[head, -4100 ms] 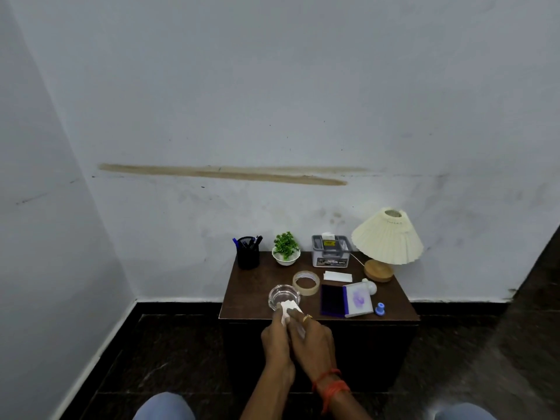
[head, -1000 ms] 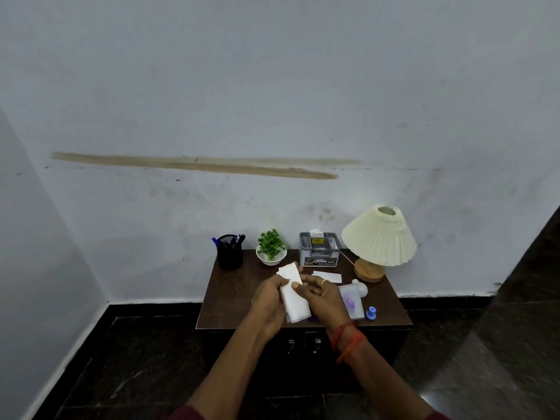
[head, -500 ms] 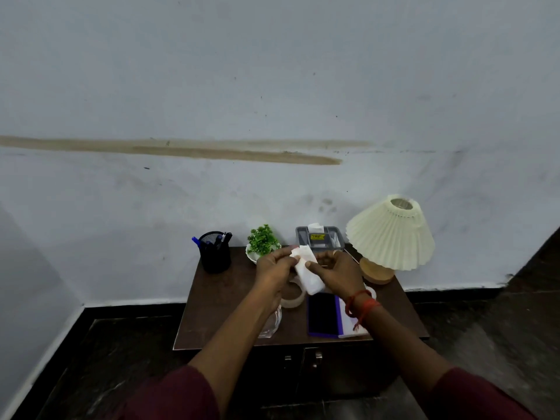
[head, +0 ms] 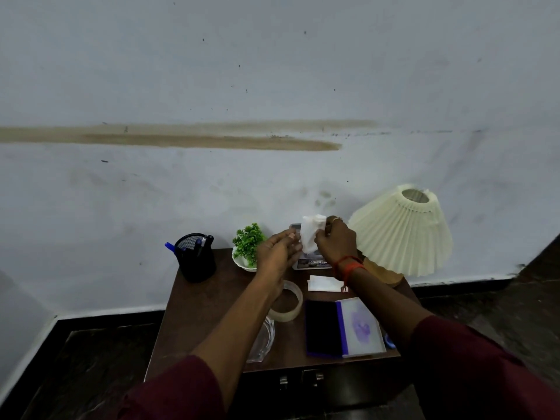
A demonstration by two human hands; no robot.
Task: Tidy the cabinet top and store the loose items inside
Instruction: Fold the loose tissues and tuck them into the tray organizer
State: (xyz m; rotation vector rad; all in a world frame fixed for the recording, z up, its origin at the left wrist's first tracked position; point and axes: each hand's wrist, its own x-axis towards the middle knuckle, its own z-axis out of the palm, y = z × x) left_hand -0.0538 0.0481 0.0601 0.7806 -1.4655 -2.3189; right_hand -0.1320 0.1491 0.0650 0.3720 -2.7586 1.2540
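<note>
A pale, scuffed wall [head: 272, 71] with a long brown streak fills the upper frame; below it, in the lower centre, stands a dark wooden cabinet [head: 206, 313] with two small door handles [head: 316, 378] at its front.

At the left rear of the top is a black mesh pen holder [head: 195, 257], then a small green plant [head: 248, 245] in a white bowl. Next comes the left hand [head: 277, 253], raised with its fingers nearly straight and its fingertips [head: 293, 237] at the left edge of a white tissue [head: 310, 234]; it does not appear to clasp it. The right hand [head: 335, 242] pinches the tissue's right side between thumb and fingers, so this hand carries it.

The tissue hangs with its long axis close to upright, directly above a grey box [head: 312, 262] at the rear centre of the top, and both hands sit over that box. Judging from this, the next move goes straight down, led by the right hand.

Nearer the front lie a tape roll [head: 289, 301], a glass dish [head: 262, 338] partly behind the left forearm, a white slip of paper [head: 322, 283] and an open purple ink pad [head: 342, 327]. A pleated cream lamp [head: 403, 228] stands at the right. These loose items are not yet stored.
</note>
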